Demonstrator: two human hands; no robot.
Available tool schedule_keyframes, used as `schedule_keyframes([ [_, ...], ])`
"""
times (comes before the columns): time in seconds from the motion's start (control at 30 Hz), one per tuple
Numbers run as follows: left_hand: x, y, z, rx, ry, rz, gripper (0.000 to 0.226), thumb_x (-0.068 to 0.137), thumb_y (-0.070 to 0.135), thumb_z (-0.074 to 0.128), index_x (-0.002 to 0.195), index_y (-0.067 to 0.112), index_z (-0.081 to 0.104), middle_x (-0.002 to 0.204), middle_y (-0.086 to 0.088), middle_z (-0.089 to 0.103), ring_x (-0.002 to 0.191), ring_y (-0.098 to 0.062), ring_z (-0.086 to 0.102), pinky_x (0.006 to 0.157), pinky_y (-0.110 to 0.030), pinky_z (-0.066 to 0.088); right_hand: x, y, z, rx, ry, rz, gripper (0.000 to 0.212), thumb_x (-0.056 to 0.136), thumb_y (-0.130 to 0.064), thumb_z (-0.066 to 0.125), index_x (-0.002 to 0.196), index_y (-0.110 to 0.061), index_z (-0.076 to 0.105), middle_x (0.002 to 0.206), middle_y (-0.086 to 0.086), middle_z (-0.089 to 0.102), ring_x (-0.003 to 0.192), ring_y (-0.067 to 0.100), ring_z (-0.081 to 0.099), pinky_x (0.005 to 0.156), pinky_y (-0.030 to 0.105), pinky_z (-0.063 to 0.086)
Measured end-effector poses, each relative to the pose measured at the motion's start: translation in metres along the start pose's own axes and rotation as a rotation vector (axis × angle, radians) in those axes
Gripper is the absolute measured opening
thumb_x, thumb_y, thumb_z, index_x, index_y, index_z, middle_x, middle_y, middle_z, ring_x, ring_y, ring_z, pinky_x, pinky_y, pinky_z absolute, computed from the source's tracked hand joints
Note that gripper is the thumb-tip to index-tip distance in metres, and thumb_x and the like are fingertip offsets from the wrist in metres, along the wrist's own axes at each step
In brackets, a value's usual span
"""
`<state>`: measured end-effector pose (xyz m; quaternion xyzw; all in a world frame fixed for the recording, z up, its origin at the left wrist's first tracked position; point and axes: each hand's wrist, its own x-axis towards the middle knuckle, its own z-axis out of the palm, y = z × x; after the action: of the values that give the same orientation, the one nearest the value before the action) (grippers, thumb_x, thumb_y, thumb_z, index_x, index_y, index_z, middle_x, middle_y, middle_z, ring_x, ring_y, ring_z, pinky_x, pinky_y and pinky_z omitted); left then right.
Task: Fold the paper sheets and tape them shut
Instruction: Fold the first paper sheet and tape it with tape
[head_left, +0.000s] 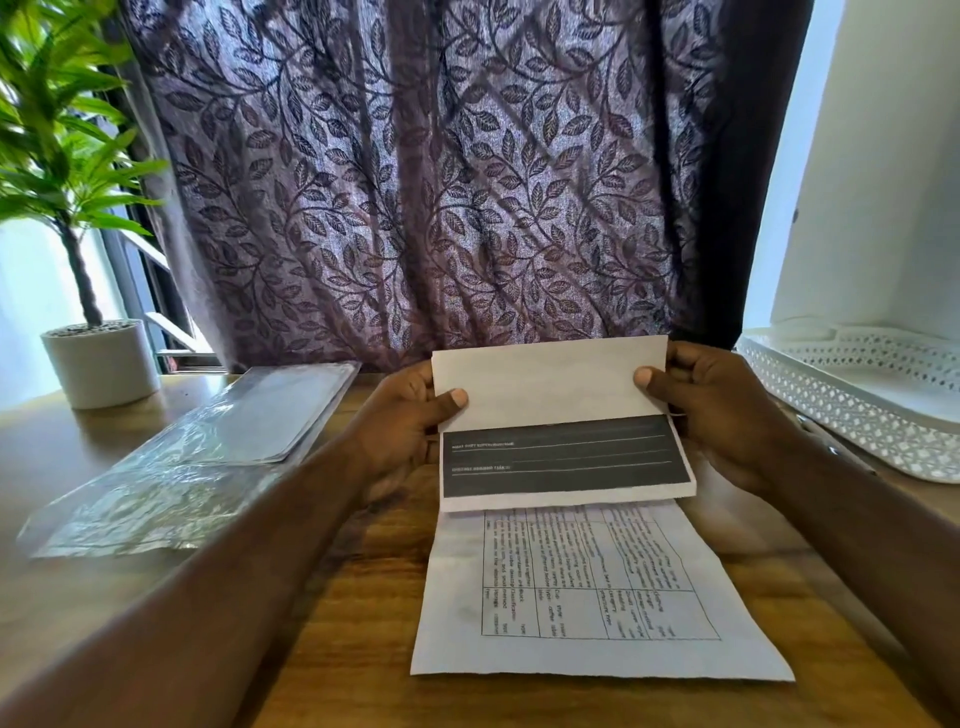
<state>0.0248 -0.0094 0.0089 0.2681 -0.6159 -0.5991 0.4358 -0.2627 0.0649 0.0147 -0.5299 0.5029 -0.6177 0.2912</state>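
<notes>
Holding the folded sheet (550, 389) up off the table (337, 597), over the far edge of the flat sheet (592, 587). Pinching its left edge with the left hand (410, 421) and its right edge with the right hand (717, 410), thumbs on the front, other fingers tucked behind. Looking like mid-fold, with the white flap standing above the dark printed band (566, 457). Just guessing, but probably worth squaring the side edges up first, then bringing it down onto the flat sheet or bare wood and running a thumb along the crease, for getting tape down flat later. Not spotting any tape roll anywhere, btw. Seeing a pile of clear plastic sleeves (208, 452) left of the flat sheet, and a potted plant (101, 364) further left. Seeing a white lattice tray (857, 395) to the right of the flat sheet, so watching that elbow. Finding the most open table just left of the flat sheet.
</notes>
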Motion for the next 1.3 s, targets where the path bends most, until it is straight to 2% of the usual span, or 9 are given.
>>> schedule_keyframes([
  [0.1,0.000,0.004,0.000,-0.066,0.039,-0.006,0.025,0.101,0.004,0.049,0.122,0.009,0.062,0.113,-0.012,0.075,0.102,-0.027,0.073,0.080,-0.038,0.063,-0.001,-0.002,-0.001,0.155,-0.019,0.100,0.029,0.105,-0.027,0.049,0.108,-0.014,0.074,0.106,0.016,0.076,0.089,0.032,0.071,0.079,0.043,0.055],
  [0.2,-0.001,0.008,-0.001,-0.161,0.090,0.007,0.023,0.101,0.001,0.046,0.116,0.007,0.063,0.106,-0.013,0.076,0.093,-0.022,0.075,0.074,-0.033,0.063,-0.002,-0.002,-0.003,0.204,-0.093,0.167,0.028,0.105,-0.016,0.044,0.119,-0.012,0.069,0.115,0.021,0.072,0.089,0.032,0.072,0.076,0.049,0.060],
  [0.33,-0.001,0.009,-0.001,-0.211,0.127,-0.027,0.022,0.102,-0.001,0.044,0.111,0.007,0.062,0.116,-0.021,0.067,0.096,-0.034,0.069,0.069,-0.043,0.064,-0.006,0.003,-0.004,0.022,-0.362,0.117,0.047,0.085,-0.003,0.068,0.131,-0.011,0.061,0.113,0.016,0.074,0.106,0.036,0.071,0.093,0.051,0.057],
  [0.47,-0.002,0.010,0.002,-0.193,0.124,-0.043,0.023,0.103,0.000,0.043,0.109,0.009,0.063,0.121,-0.024,0.062,0.106,-0.042,0.064,0.070,-0.044,0.064,-0.009,-0.002,0.002,0.064,-0.289,0.031,0.047,0.083,-0.015,0.069,0.128,-0.010,0.061,0.101,0.014,0.075,0.101,0.038,0.072,0.085,0.049,0.060],
  [0.53,-0.003,0.009,0.004,-0.216,0.137,-0.047,0.021,0.105,0.014,0.044,0.110,0.010,0.065,0.117,-0.023,0.065,0.102,-0.039,0.069,0.073,-0.046,0.063,-0.010,-0.004,0.003,0.067,-0.203,0.014,0.043,0.085,-0.021,0.067,0.125,-0.010,0.062,0.103,0.017,0.076,0.094,0.036,0.074,0.080,0.045,0.062],
  [0.67,-0.001,0.007,0.002,-0.264,0.067,-0.090,0.068,0.088,0.065,0.040,0.122,0.011,0.063,0.117,-0.019,0.072,0.107,-0.038,0.069,0.076,-0.047,0.063,-0.009,-0.004,0.004,0.025,-0.124,0.030,0.031,0.091,-0.018,0.067,0.122,-0.009,0.066,0.096,0.017,0.077,0.085,0.035,0.076,0.073,0.039,0.064],
  [0.9,-0.003,0.004,0.009,0.200,0.078,0.106,0.021,0.096,0.013,0.061,0.117,0.013,0.063,0.098,-0.009,0.077,0.082,-0.029,0.076,0.060,-0.031,0.062,-0.008,-0.003,0.004,0.028,-0.026,0.003,0.024,0.095,-0.015,0.065,0.118,-0.008,0.067,0.088,0.016,0.078,0.076,0.032,0.076,0.063,0.034,0.063],
  [1.13,-0.008,0.006,0.022,0.221,0.075,0.183,0.022,0.100,0.009,0.056,0.121,0.008,0.061,0.083,-0.006,0.077,0.061,-0.024,0.073,0.050,-0.024,0.058,-0.012,-0.008,0.010,0.375,0.022,0.017,0.029,0.093,-0.024,0.062,0.113,-0.005,0.067,0.097,0.019,0.077,0.079,0.030,0.076,0.067,0.037,0.064],
  [1.3,-0.018,0.008,0.053,0.092,0.097,0.248,0.025,0.099,0.009,0.058,0.124,0.009,0.062,0.087,-0.014,0.076,0.063,-0.028,0.072,0.055,-0.028,0.061,-0.031,-0.012,0.046,0.400,-0.247,0.008,0.030,0.083,-0.029,0.066,0.110,-0.018,0.072,0.111,0.020,0.074,0.101,0.036,0.073,0.082,0.054,0.061],
])
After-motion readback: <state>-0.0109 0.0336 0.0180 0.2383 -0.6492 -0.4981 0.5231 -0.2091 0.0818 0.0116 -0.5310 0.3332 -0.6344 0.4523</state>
